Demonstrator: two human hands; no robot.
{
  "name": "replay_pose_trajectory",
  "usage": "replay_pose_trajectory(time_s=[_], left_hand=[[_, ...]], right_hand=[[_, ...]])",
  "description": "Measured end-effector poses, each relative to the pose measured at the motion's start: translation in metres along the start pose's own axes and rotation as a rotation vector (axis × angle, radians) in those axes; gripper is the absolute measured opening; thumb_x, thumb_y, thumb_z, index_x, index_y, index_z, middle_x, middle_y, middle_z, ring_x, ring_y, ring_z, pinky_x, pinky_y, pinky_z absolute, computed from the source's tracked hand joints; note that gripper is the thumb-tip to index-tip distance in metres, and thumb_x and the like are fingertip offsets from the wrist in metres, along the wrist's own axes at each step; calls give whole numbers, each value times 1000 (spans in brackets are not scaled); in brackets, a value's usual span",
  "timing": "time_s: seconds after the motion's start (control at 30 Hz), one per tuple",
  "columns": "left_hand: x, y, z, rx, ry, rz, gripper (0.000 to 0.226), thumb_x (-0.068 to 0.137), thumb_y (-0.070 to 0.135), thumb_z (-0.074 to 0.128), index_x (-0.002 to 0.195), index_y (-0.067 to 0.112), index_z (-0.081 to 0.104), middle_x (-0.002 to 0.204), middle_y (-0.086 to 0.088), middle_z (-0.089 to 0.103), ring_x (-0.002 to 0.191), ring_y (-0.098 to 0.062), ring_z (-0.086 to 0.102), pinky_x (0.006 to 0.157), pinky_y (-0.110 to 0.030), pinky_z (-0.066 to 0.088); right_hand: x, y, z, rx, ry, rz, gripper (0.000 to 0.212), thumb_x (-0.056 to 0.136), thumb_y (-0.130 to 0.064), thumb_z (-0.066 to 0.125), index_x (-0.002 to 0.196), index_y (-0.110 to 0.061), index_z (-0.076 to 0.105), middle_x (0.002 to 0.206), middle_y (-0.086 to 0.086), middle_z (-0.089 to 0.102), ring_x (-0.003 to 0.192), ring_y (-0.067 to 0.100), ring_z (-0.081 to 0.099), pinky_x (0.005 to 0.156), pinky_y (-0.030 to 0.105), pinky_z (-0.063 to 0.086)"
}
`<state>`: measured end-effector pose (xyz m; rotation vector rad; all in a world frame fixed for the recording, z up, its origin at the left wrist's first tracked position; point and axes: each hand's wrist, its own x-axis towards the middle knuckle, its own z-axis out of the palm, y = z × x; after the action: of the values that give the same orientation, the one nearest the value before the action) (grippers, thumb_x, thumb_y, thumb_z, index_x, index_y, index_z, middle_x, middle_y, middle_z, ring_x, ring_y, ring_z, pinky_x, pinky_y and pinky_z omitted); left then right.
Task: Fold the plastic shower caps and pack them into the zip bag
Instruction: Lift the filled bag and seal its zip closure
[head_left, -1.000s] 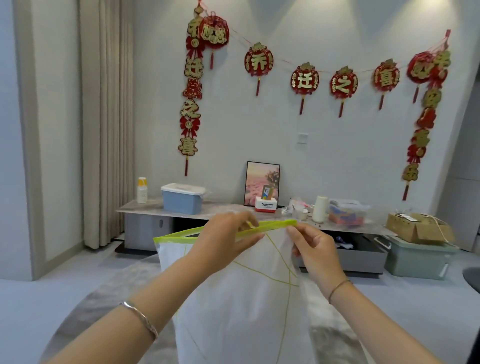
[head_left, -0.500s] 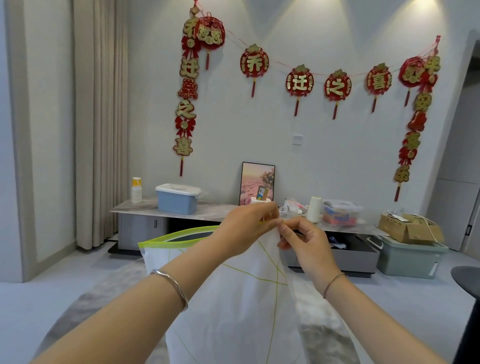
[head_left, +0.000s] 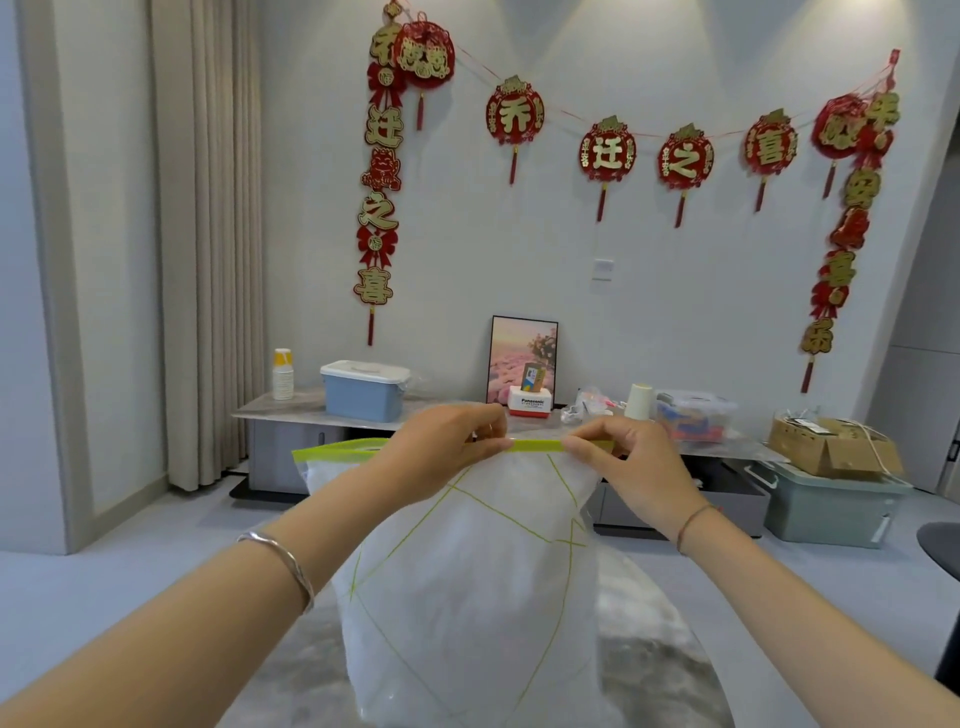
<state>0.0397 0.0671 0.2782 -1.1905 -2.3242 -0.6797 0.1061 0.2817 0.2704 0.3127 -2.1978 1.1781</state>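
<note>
Zip bag (head_left: 467, 623), stuffed with white shower caps (head_left: 519, 499), upright over the desk (head_left: 649, 670); left hand (head_left: 447, 449) and right hand (head_left: 631, 460) pinch its green zip strip (head_left: 537, 446), now spread apart where they had met mid-strip, so sealing appears under way

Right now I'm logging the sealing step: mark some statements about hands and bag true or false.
1. The left hand and the right hand both pinch the green zip strip of the translucent white plastic zip bag. True.
2. The bag lies flat. False: it stands upright, held by its top.
3. The left hand holds the strip's left corner. False: that corner is free.
4. A light blue lidded plastic box sits on the low cabinet behind. True.
</note>
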Motion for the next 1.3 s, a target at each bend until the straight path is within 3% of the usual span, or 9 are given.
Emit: replay_pose_trajectory(time_s=[0.17, 0.3, 0.37, 0.47, 0.6, 0.8, 0.97, 1.17, 1.3], left_hand=[[-7, -22, -12, -16, 14, -107, 15, 93, 39, 54, 81, 32, 47, 75, 17, 52, 74, -13, 50, 70, -33, 44], [-19, -38, -19, 39, -10, -141, 15, 93, 42, 52, 81, 34, 47, 78, 15, 53, 75, -13, 51, 66, -28, 42], [-18, -34, -16, 51, -1, -124, 15, 93, 42, 52, 83, 33, 47, 79, 15, 52, 74, -11, 48, 64, -26, 38], [-13, -26, -18, 107, 8, -79, 14, 94, 43, 50, 86, 32, 46, 85, 15, 52, 76, -11, 48, 64, -26, 37], [-17, -40, -32, 132, -22, -80, 16, 92, 44, 52, 89, 28, 55, 77, 17, 51, 74, -8, 49, 69, -27, 41], [-11, -75, -41, 229, -22, -169, 23, 94, 40, 53, 100, 19, 60, 87, 11, 55, 78, -12, 50, 63, -26, 40], [-7, -103, -63, 372, 45, -290, 24, 97, 37, 47, 104, 17, 57, 101, 3, 64, 79, -16, 51, 64, -28, 39], [-22, -97, -58, 171, 560, -113, 26, 97, 29, 48, 97, 4, 48, 74, -16, 65, 63, -32, 60, 60, -40, 50], [-99, -116, 7, 193, 354, -42, 18, 96, 35, 37, 103, 21, 45, 96, -8, 69, 79, -27, 67, 66, -38, 57]], right_hand=[[8, 5, -16, -97, 11, -31, 19, 80, -9, 71, 68, -23, 67, 72, -7, 66, 64, 0, 55, 65, 9, 44], [10, 7, -24, -183, 31, -45, 19, 80, -13, 72, 69, -27, 66, 75, -12, 67, 67, -3, 56, 69, 7, 43], [13, 0, -15, -317, -70, -67, 6, 79, -26, 73, 77, -28, 68, 78, -13, 68, 72, -1, 57, 71, 10, 43], [21, -10, 5, -618, -336, -82, 20, 80, -44, 68, 83, -25, 69, 80, -10, 65, 77, 7, 56, 75, 27, 44], [34, -17, 16, -641, -434, -89, 32, 87, -36, 63, 67, -12, 56, 62, -1, 47, 66, 17, 42, 63, 33, 35], [69, -24, 28, -794, -355, -134, 23, 92, -30, 58, 78, -13, 53, 67, -4, 46, 73, 20, 42, 66, 31, 28], [97, -18, 11, -905, -94, -181, 22, 92, -26, 57, 86, -5, 61, 86, 13, 64, 85, 33, 56, 65, 34, 31], [82, -18, 16, -720, 314, -604, 24, 88, -18, 48, 90, -2, 66, 84, 14, 68, 77, 34, 62, 65, 39, 50], [4, 46, 30, -690, 157, -600, 34, 95, -23, 42, 103, -2, 67, 103, 12, 68, 98, 26, 59, 91, 36, 44]])
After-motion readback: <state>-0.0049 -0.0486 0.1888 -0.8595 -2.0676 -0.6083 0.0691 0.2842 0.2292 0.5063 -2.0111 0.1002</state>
